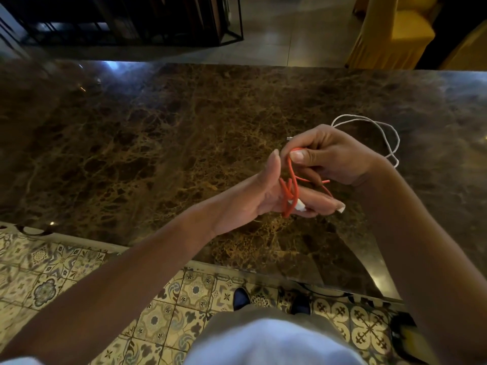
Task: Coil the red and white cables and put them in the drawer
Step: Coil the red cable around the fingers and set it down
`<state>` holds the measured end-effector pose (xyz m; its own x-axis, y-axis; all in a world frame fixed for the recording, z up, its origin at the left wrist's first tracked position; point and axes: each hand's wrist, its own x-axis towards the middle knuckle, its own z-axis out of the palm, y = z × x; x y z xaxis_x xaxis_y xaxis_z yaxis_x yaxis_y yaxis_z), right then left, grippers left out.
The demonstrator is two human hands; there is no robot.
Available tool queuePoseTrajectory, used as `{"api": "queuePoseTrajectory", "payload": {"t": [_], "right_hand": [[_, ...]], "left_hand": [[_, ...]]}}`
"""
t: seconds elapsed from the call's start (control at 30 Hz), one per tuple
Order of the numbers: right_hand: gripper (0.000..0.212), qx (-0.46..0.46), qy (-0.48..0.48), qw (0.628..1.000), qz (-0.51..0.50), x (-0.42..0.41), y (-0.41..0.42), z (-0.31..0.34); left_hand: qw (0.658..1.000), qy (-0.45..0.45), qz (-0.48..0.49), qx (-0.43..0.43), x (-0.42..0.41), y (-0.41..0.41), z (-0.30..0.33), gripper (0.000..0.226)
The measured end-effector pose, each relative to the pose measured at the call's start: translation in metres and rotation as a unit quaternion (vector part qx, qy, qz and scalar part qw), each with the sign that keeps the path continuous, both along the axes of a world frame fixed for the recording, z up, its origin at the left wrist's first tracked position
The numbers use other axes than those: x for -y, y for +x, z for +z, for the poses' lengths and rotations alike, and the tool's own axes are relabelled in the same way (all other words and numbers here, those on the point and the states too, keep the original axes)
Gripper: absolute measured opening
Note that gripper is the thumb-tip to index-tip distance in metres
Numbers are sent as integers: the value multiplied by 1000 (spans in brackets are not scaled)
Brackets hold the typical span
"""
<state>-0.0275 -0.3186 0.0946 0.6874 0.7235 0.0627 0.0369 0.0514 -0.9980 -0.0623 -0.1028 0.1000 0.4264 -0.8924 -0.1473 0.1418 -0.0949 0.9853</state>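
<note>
Above the near edge of the marble counter, the left hand serves as a spool: palm turned up, fingers straight and held together, thumb raised, with several loops of the red cable wound round the fingers and a white plug lying against them. The right hand, just beyond and to the right of the left, pinches the running strand between thumb and curled fingers, guiding the next turn. A short red tail sticks out below the right wrist.

The white cable lies loose on the counter behind the right hand, uncoiled and touched by neither hand. No drawer is in view.

Several things could spoil this. The loops sit near the fingertips of straight fingers, so a slackened strand could let them slide off and the coil fall apart. The turns already cross one another; drawing the next one tight over a crossing could knot them. The free tail could catch under a loop. The right wrist, swinging back, could also snag the white cable and drag it along the counter.
</note>
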Motion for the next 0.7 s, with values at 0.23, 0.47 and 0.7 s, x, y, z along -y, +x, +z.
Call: {"api": "queuePoseTrajectory", "payload": {"t": [0.23,0.47,0.7], "right_hand": [[27,50,1,998,-48,0,-3,8],[25,29,-5,995,-100,9,-6,0],[17,45,-2,987,-154,-3,0,6]], "left_hand": [[999,28,11,36,1,-5,-15,95],[994,48,82,50,-17,-6,-21,68],[992,74,67,81,-11,-8,-13,49]]}}
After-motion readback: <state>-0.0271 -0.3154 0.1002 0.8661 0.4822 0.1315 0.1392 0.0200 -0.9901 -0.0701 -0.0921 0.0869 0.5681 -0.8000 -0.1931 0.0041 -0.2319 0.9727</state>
